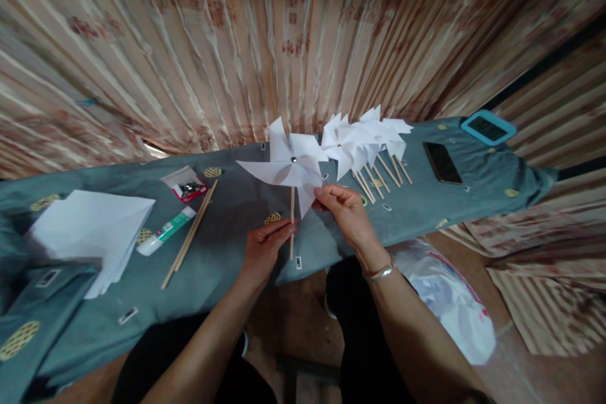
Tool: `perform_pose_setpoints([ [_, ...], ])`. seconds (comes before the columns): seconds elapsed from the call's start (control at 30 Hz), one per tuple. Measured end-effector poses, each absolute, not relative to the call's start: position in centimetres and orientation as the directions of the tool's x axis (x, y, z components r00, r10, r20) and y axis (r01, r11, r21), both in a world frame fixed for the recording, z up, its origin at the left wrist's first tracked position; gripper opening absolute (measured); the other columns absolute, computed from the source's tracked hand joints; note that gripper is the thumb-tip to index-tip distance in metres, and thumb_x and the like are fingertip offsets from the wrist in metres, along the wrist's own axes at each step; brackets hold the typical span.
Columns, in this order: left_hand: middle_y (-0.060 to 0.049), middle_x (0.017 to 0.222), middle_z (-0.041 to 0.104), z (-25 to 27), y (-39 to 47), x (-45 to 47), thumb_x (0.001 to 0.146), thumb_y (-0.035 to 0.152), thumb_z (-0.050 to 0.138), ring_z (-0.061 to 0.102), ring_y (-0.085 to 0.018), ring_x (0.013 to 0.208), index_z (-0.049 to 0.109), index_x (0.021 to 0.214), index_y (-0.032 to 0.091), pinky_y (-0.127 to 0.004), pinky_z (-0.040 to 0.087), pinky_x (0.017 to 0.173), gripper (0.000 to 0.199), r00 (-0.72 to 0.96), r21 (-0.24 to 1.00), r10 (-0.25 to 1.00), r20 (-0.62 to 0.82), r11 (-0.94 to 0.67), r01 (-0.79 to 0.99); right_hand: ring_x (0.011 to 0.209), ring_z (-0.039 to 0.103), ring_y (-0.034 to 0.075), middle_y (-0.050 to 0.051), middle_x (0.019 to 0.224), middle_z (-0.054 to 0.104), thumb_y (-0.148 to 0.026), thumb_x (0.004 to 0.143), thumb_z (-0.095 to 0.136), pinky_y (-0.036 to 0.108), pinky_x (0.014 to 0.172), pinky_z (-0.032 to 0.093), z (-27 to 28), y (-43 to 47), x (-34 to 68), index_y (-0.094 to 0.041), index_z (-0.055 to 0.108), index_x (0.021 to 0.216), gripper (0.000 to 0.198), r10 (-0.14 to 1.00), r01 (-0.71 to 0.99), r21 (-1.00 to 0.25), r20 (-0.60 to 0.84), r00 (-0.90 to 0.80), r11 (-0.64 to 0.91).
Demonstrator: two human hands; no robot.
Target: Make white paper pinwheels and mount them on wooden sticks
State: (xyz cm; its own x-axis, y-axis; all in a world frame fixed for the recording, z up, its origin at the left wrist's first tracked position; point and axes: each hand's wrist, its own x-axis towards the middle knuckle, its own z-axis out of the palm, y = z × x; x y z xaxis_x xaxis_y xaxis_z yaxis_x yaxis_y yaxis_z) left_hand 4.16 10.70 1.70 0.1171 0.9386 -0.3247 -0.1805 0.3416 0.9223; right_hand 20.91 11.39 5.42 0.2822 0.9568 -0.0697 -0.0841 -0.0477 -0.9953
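Observation:
A white paper pinwheel [284,170] with a silver pin at its centre stands upright on a wooden stick [292,202]. My left hand [266,243] pinches that stick below the blades. With closed fingers my right hand [344,205] grips the lower right blade by its edge. Just behind and to the right lie several more white pinwheels [367,139], overlapping, their sticks pointing toward me. Left of my hands are a pair or so of loose wooden sticks [192,233], a green and white glue stick [166,231] and a small open red and white box [185,186] of metal pins.
Folded white paper sheets [95,227] lie at the left on the grey-green patterned cloth [402,202]. A dark phone [442,163] and a blue-framed device [488,127] are at the right. Below hangs or rests a white plastic bag [445,297]. A curtain [265,44] rises behind.

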Motion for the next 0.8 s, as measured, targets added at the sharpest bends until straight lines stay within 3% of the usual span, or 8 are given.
perform_pose_setpoints([
  [0.23,-0.004,0.072,0.077,1.71,10.68,4.18,0.055,0.037,0.086,0.066,-0.016,0.067,0.081,0.076,0.021,-0.029,0.052,0.071,0.027,0.111,0.917,0.935,-0.337,0.353,-0.184,0.054,0.048,0.010,-0.003,0.055,0.061,-0.049,0.067,0.080,0.025,0.055,0.036,5.62,11.23,20.56,-0.021,0.067,0.057,0.033,0.968,-0.098,-0.995,-0.052,0.245,-0.029],
  [0.67,-0.003,0.071,0.077,1.97,10.66,4.11,0.052,0.040,0.088,0.066,-0.016,0.068,0.081,0.076,0.022,-0.029,0.052,0.073,0.030,0.100,0.916,0.931,-0.352,0.365,-0.170,0.056,0.052,0.012,-0.002,0.057,0.063,-0.057,0.067,0.080,0.027,0.059,0.041,5.85,11.01,20.44,-0.021,0.067,0.059,0.039,0.975,-0.104,-0.993,-0.071,0.212,-0.050],
  [0.8,-0.004,0.073,0.077,1.88,10.66,4.06,0.051,0.041,0.089,0.066,-0.016,0.069,0.081,0.077,0.021,-0.030,0.052,0.074,0.033,0.104,0.914,0.930,-0.354,0.367,-0.173,0.058,0.054,0.013,-0.002,0.055,0.062,-0.058,0.062,0.083,0.027,0.060,0.044,6.26,10.93,20.51,-0.022,0.069,0.060,0.038,0.973,-0.186,-0.978,-0.126,0.194,-0.090],
])
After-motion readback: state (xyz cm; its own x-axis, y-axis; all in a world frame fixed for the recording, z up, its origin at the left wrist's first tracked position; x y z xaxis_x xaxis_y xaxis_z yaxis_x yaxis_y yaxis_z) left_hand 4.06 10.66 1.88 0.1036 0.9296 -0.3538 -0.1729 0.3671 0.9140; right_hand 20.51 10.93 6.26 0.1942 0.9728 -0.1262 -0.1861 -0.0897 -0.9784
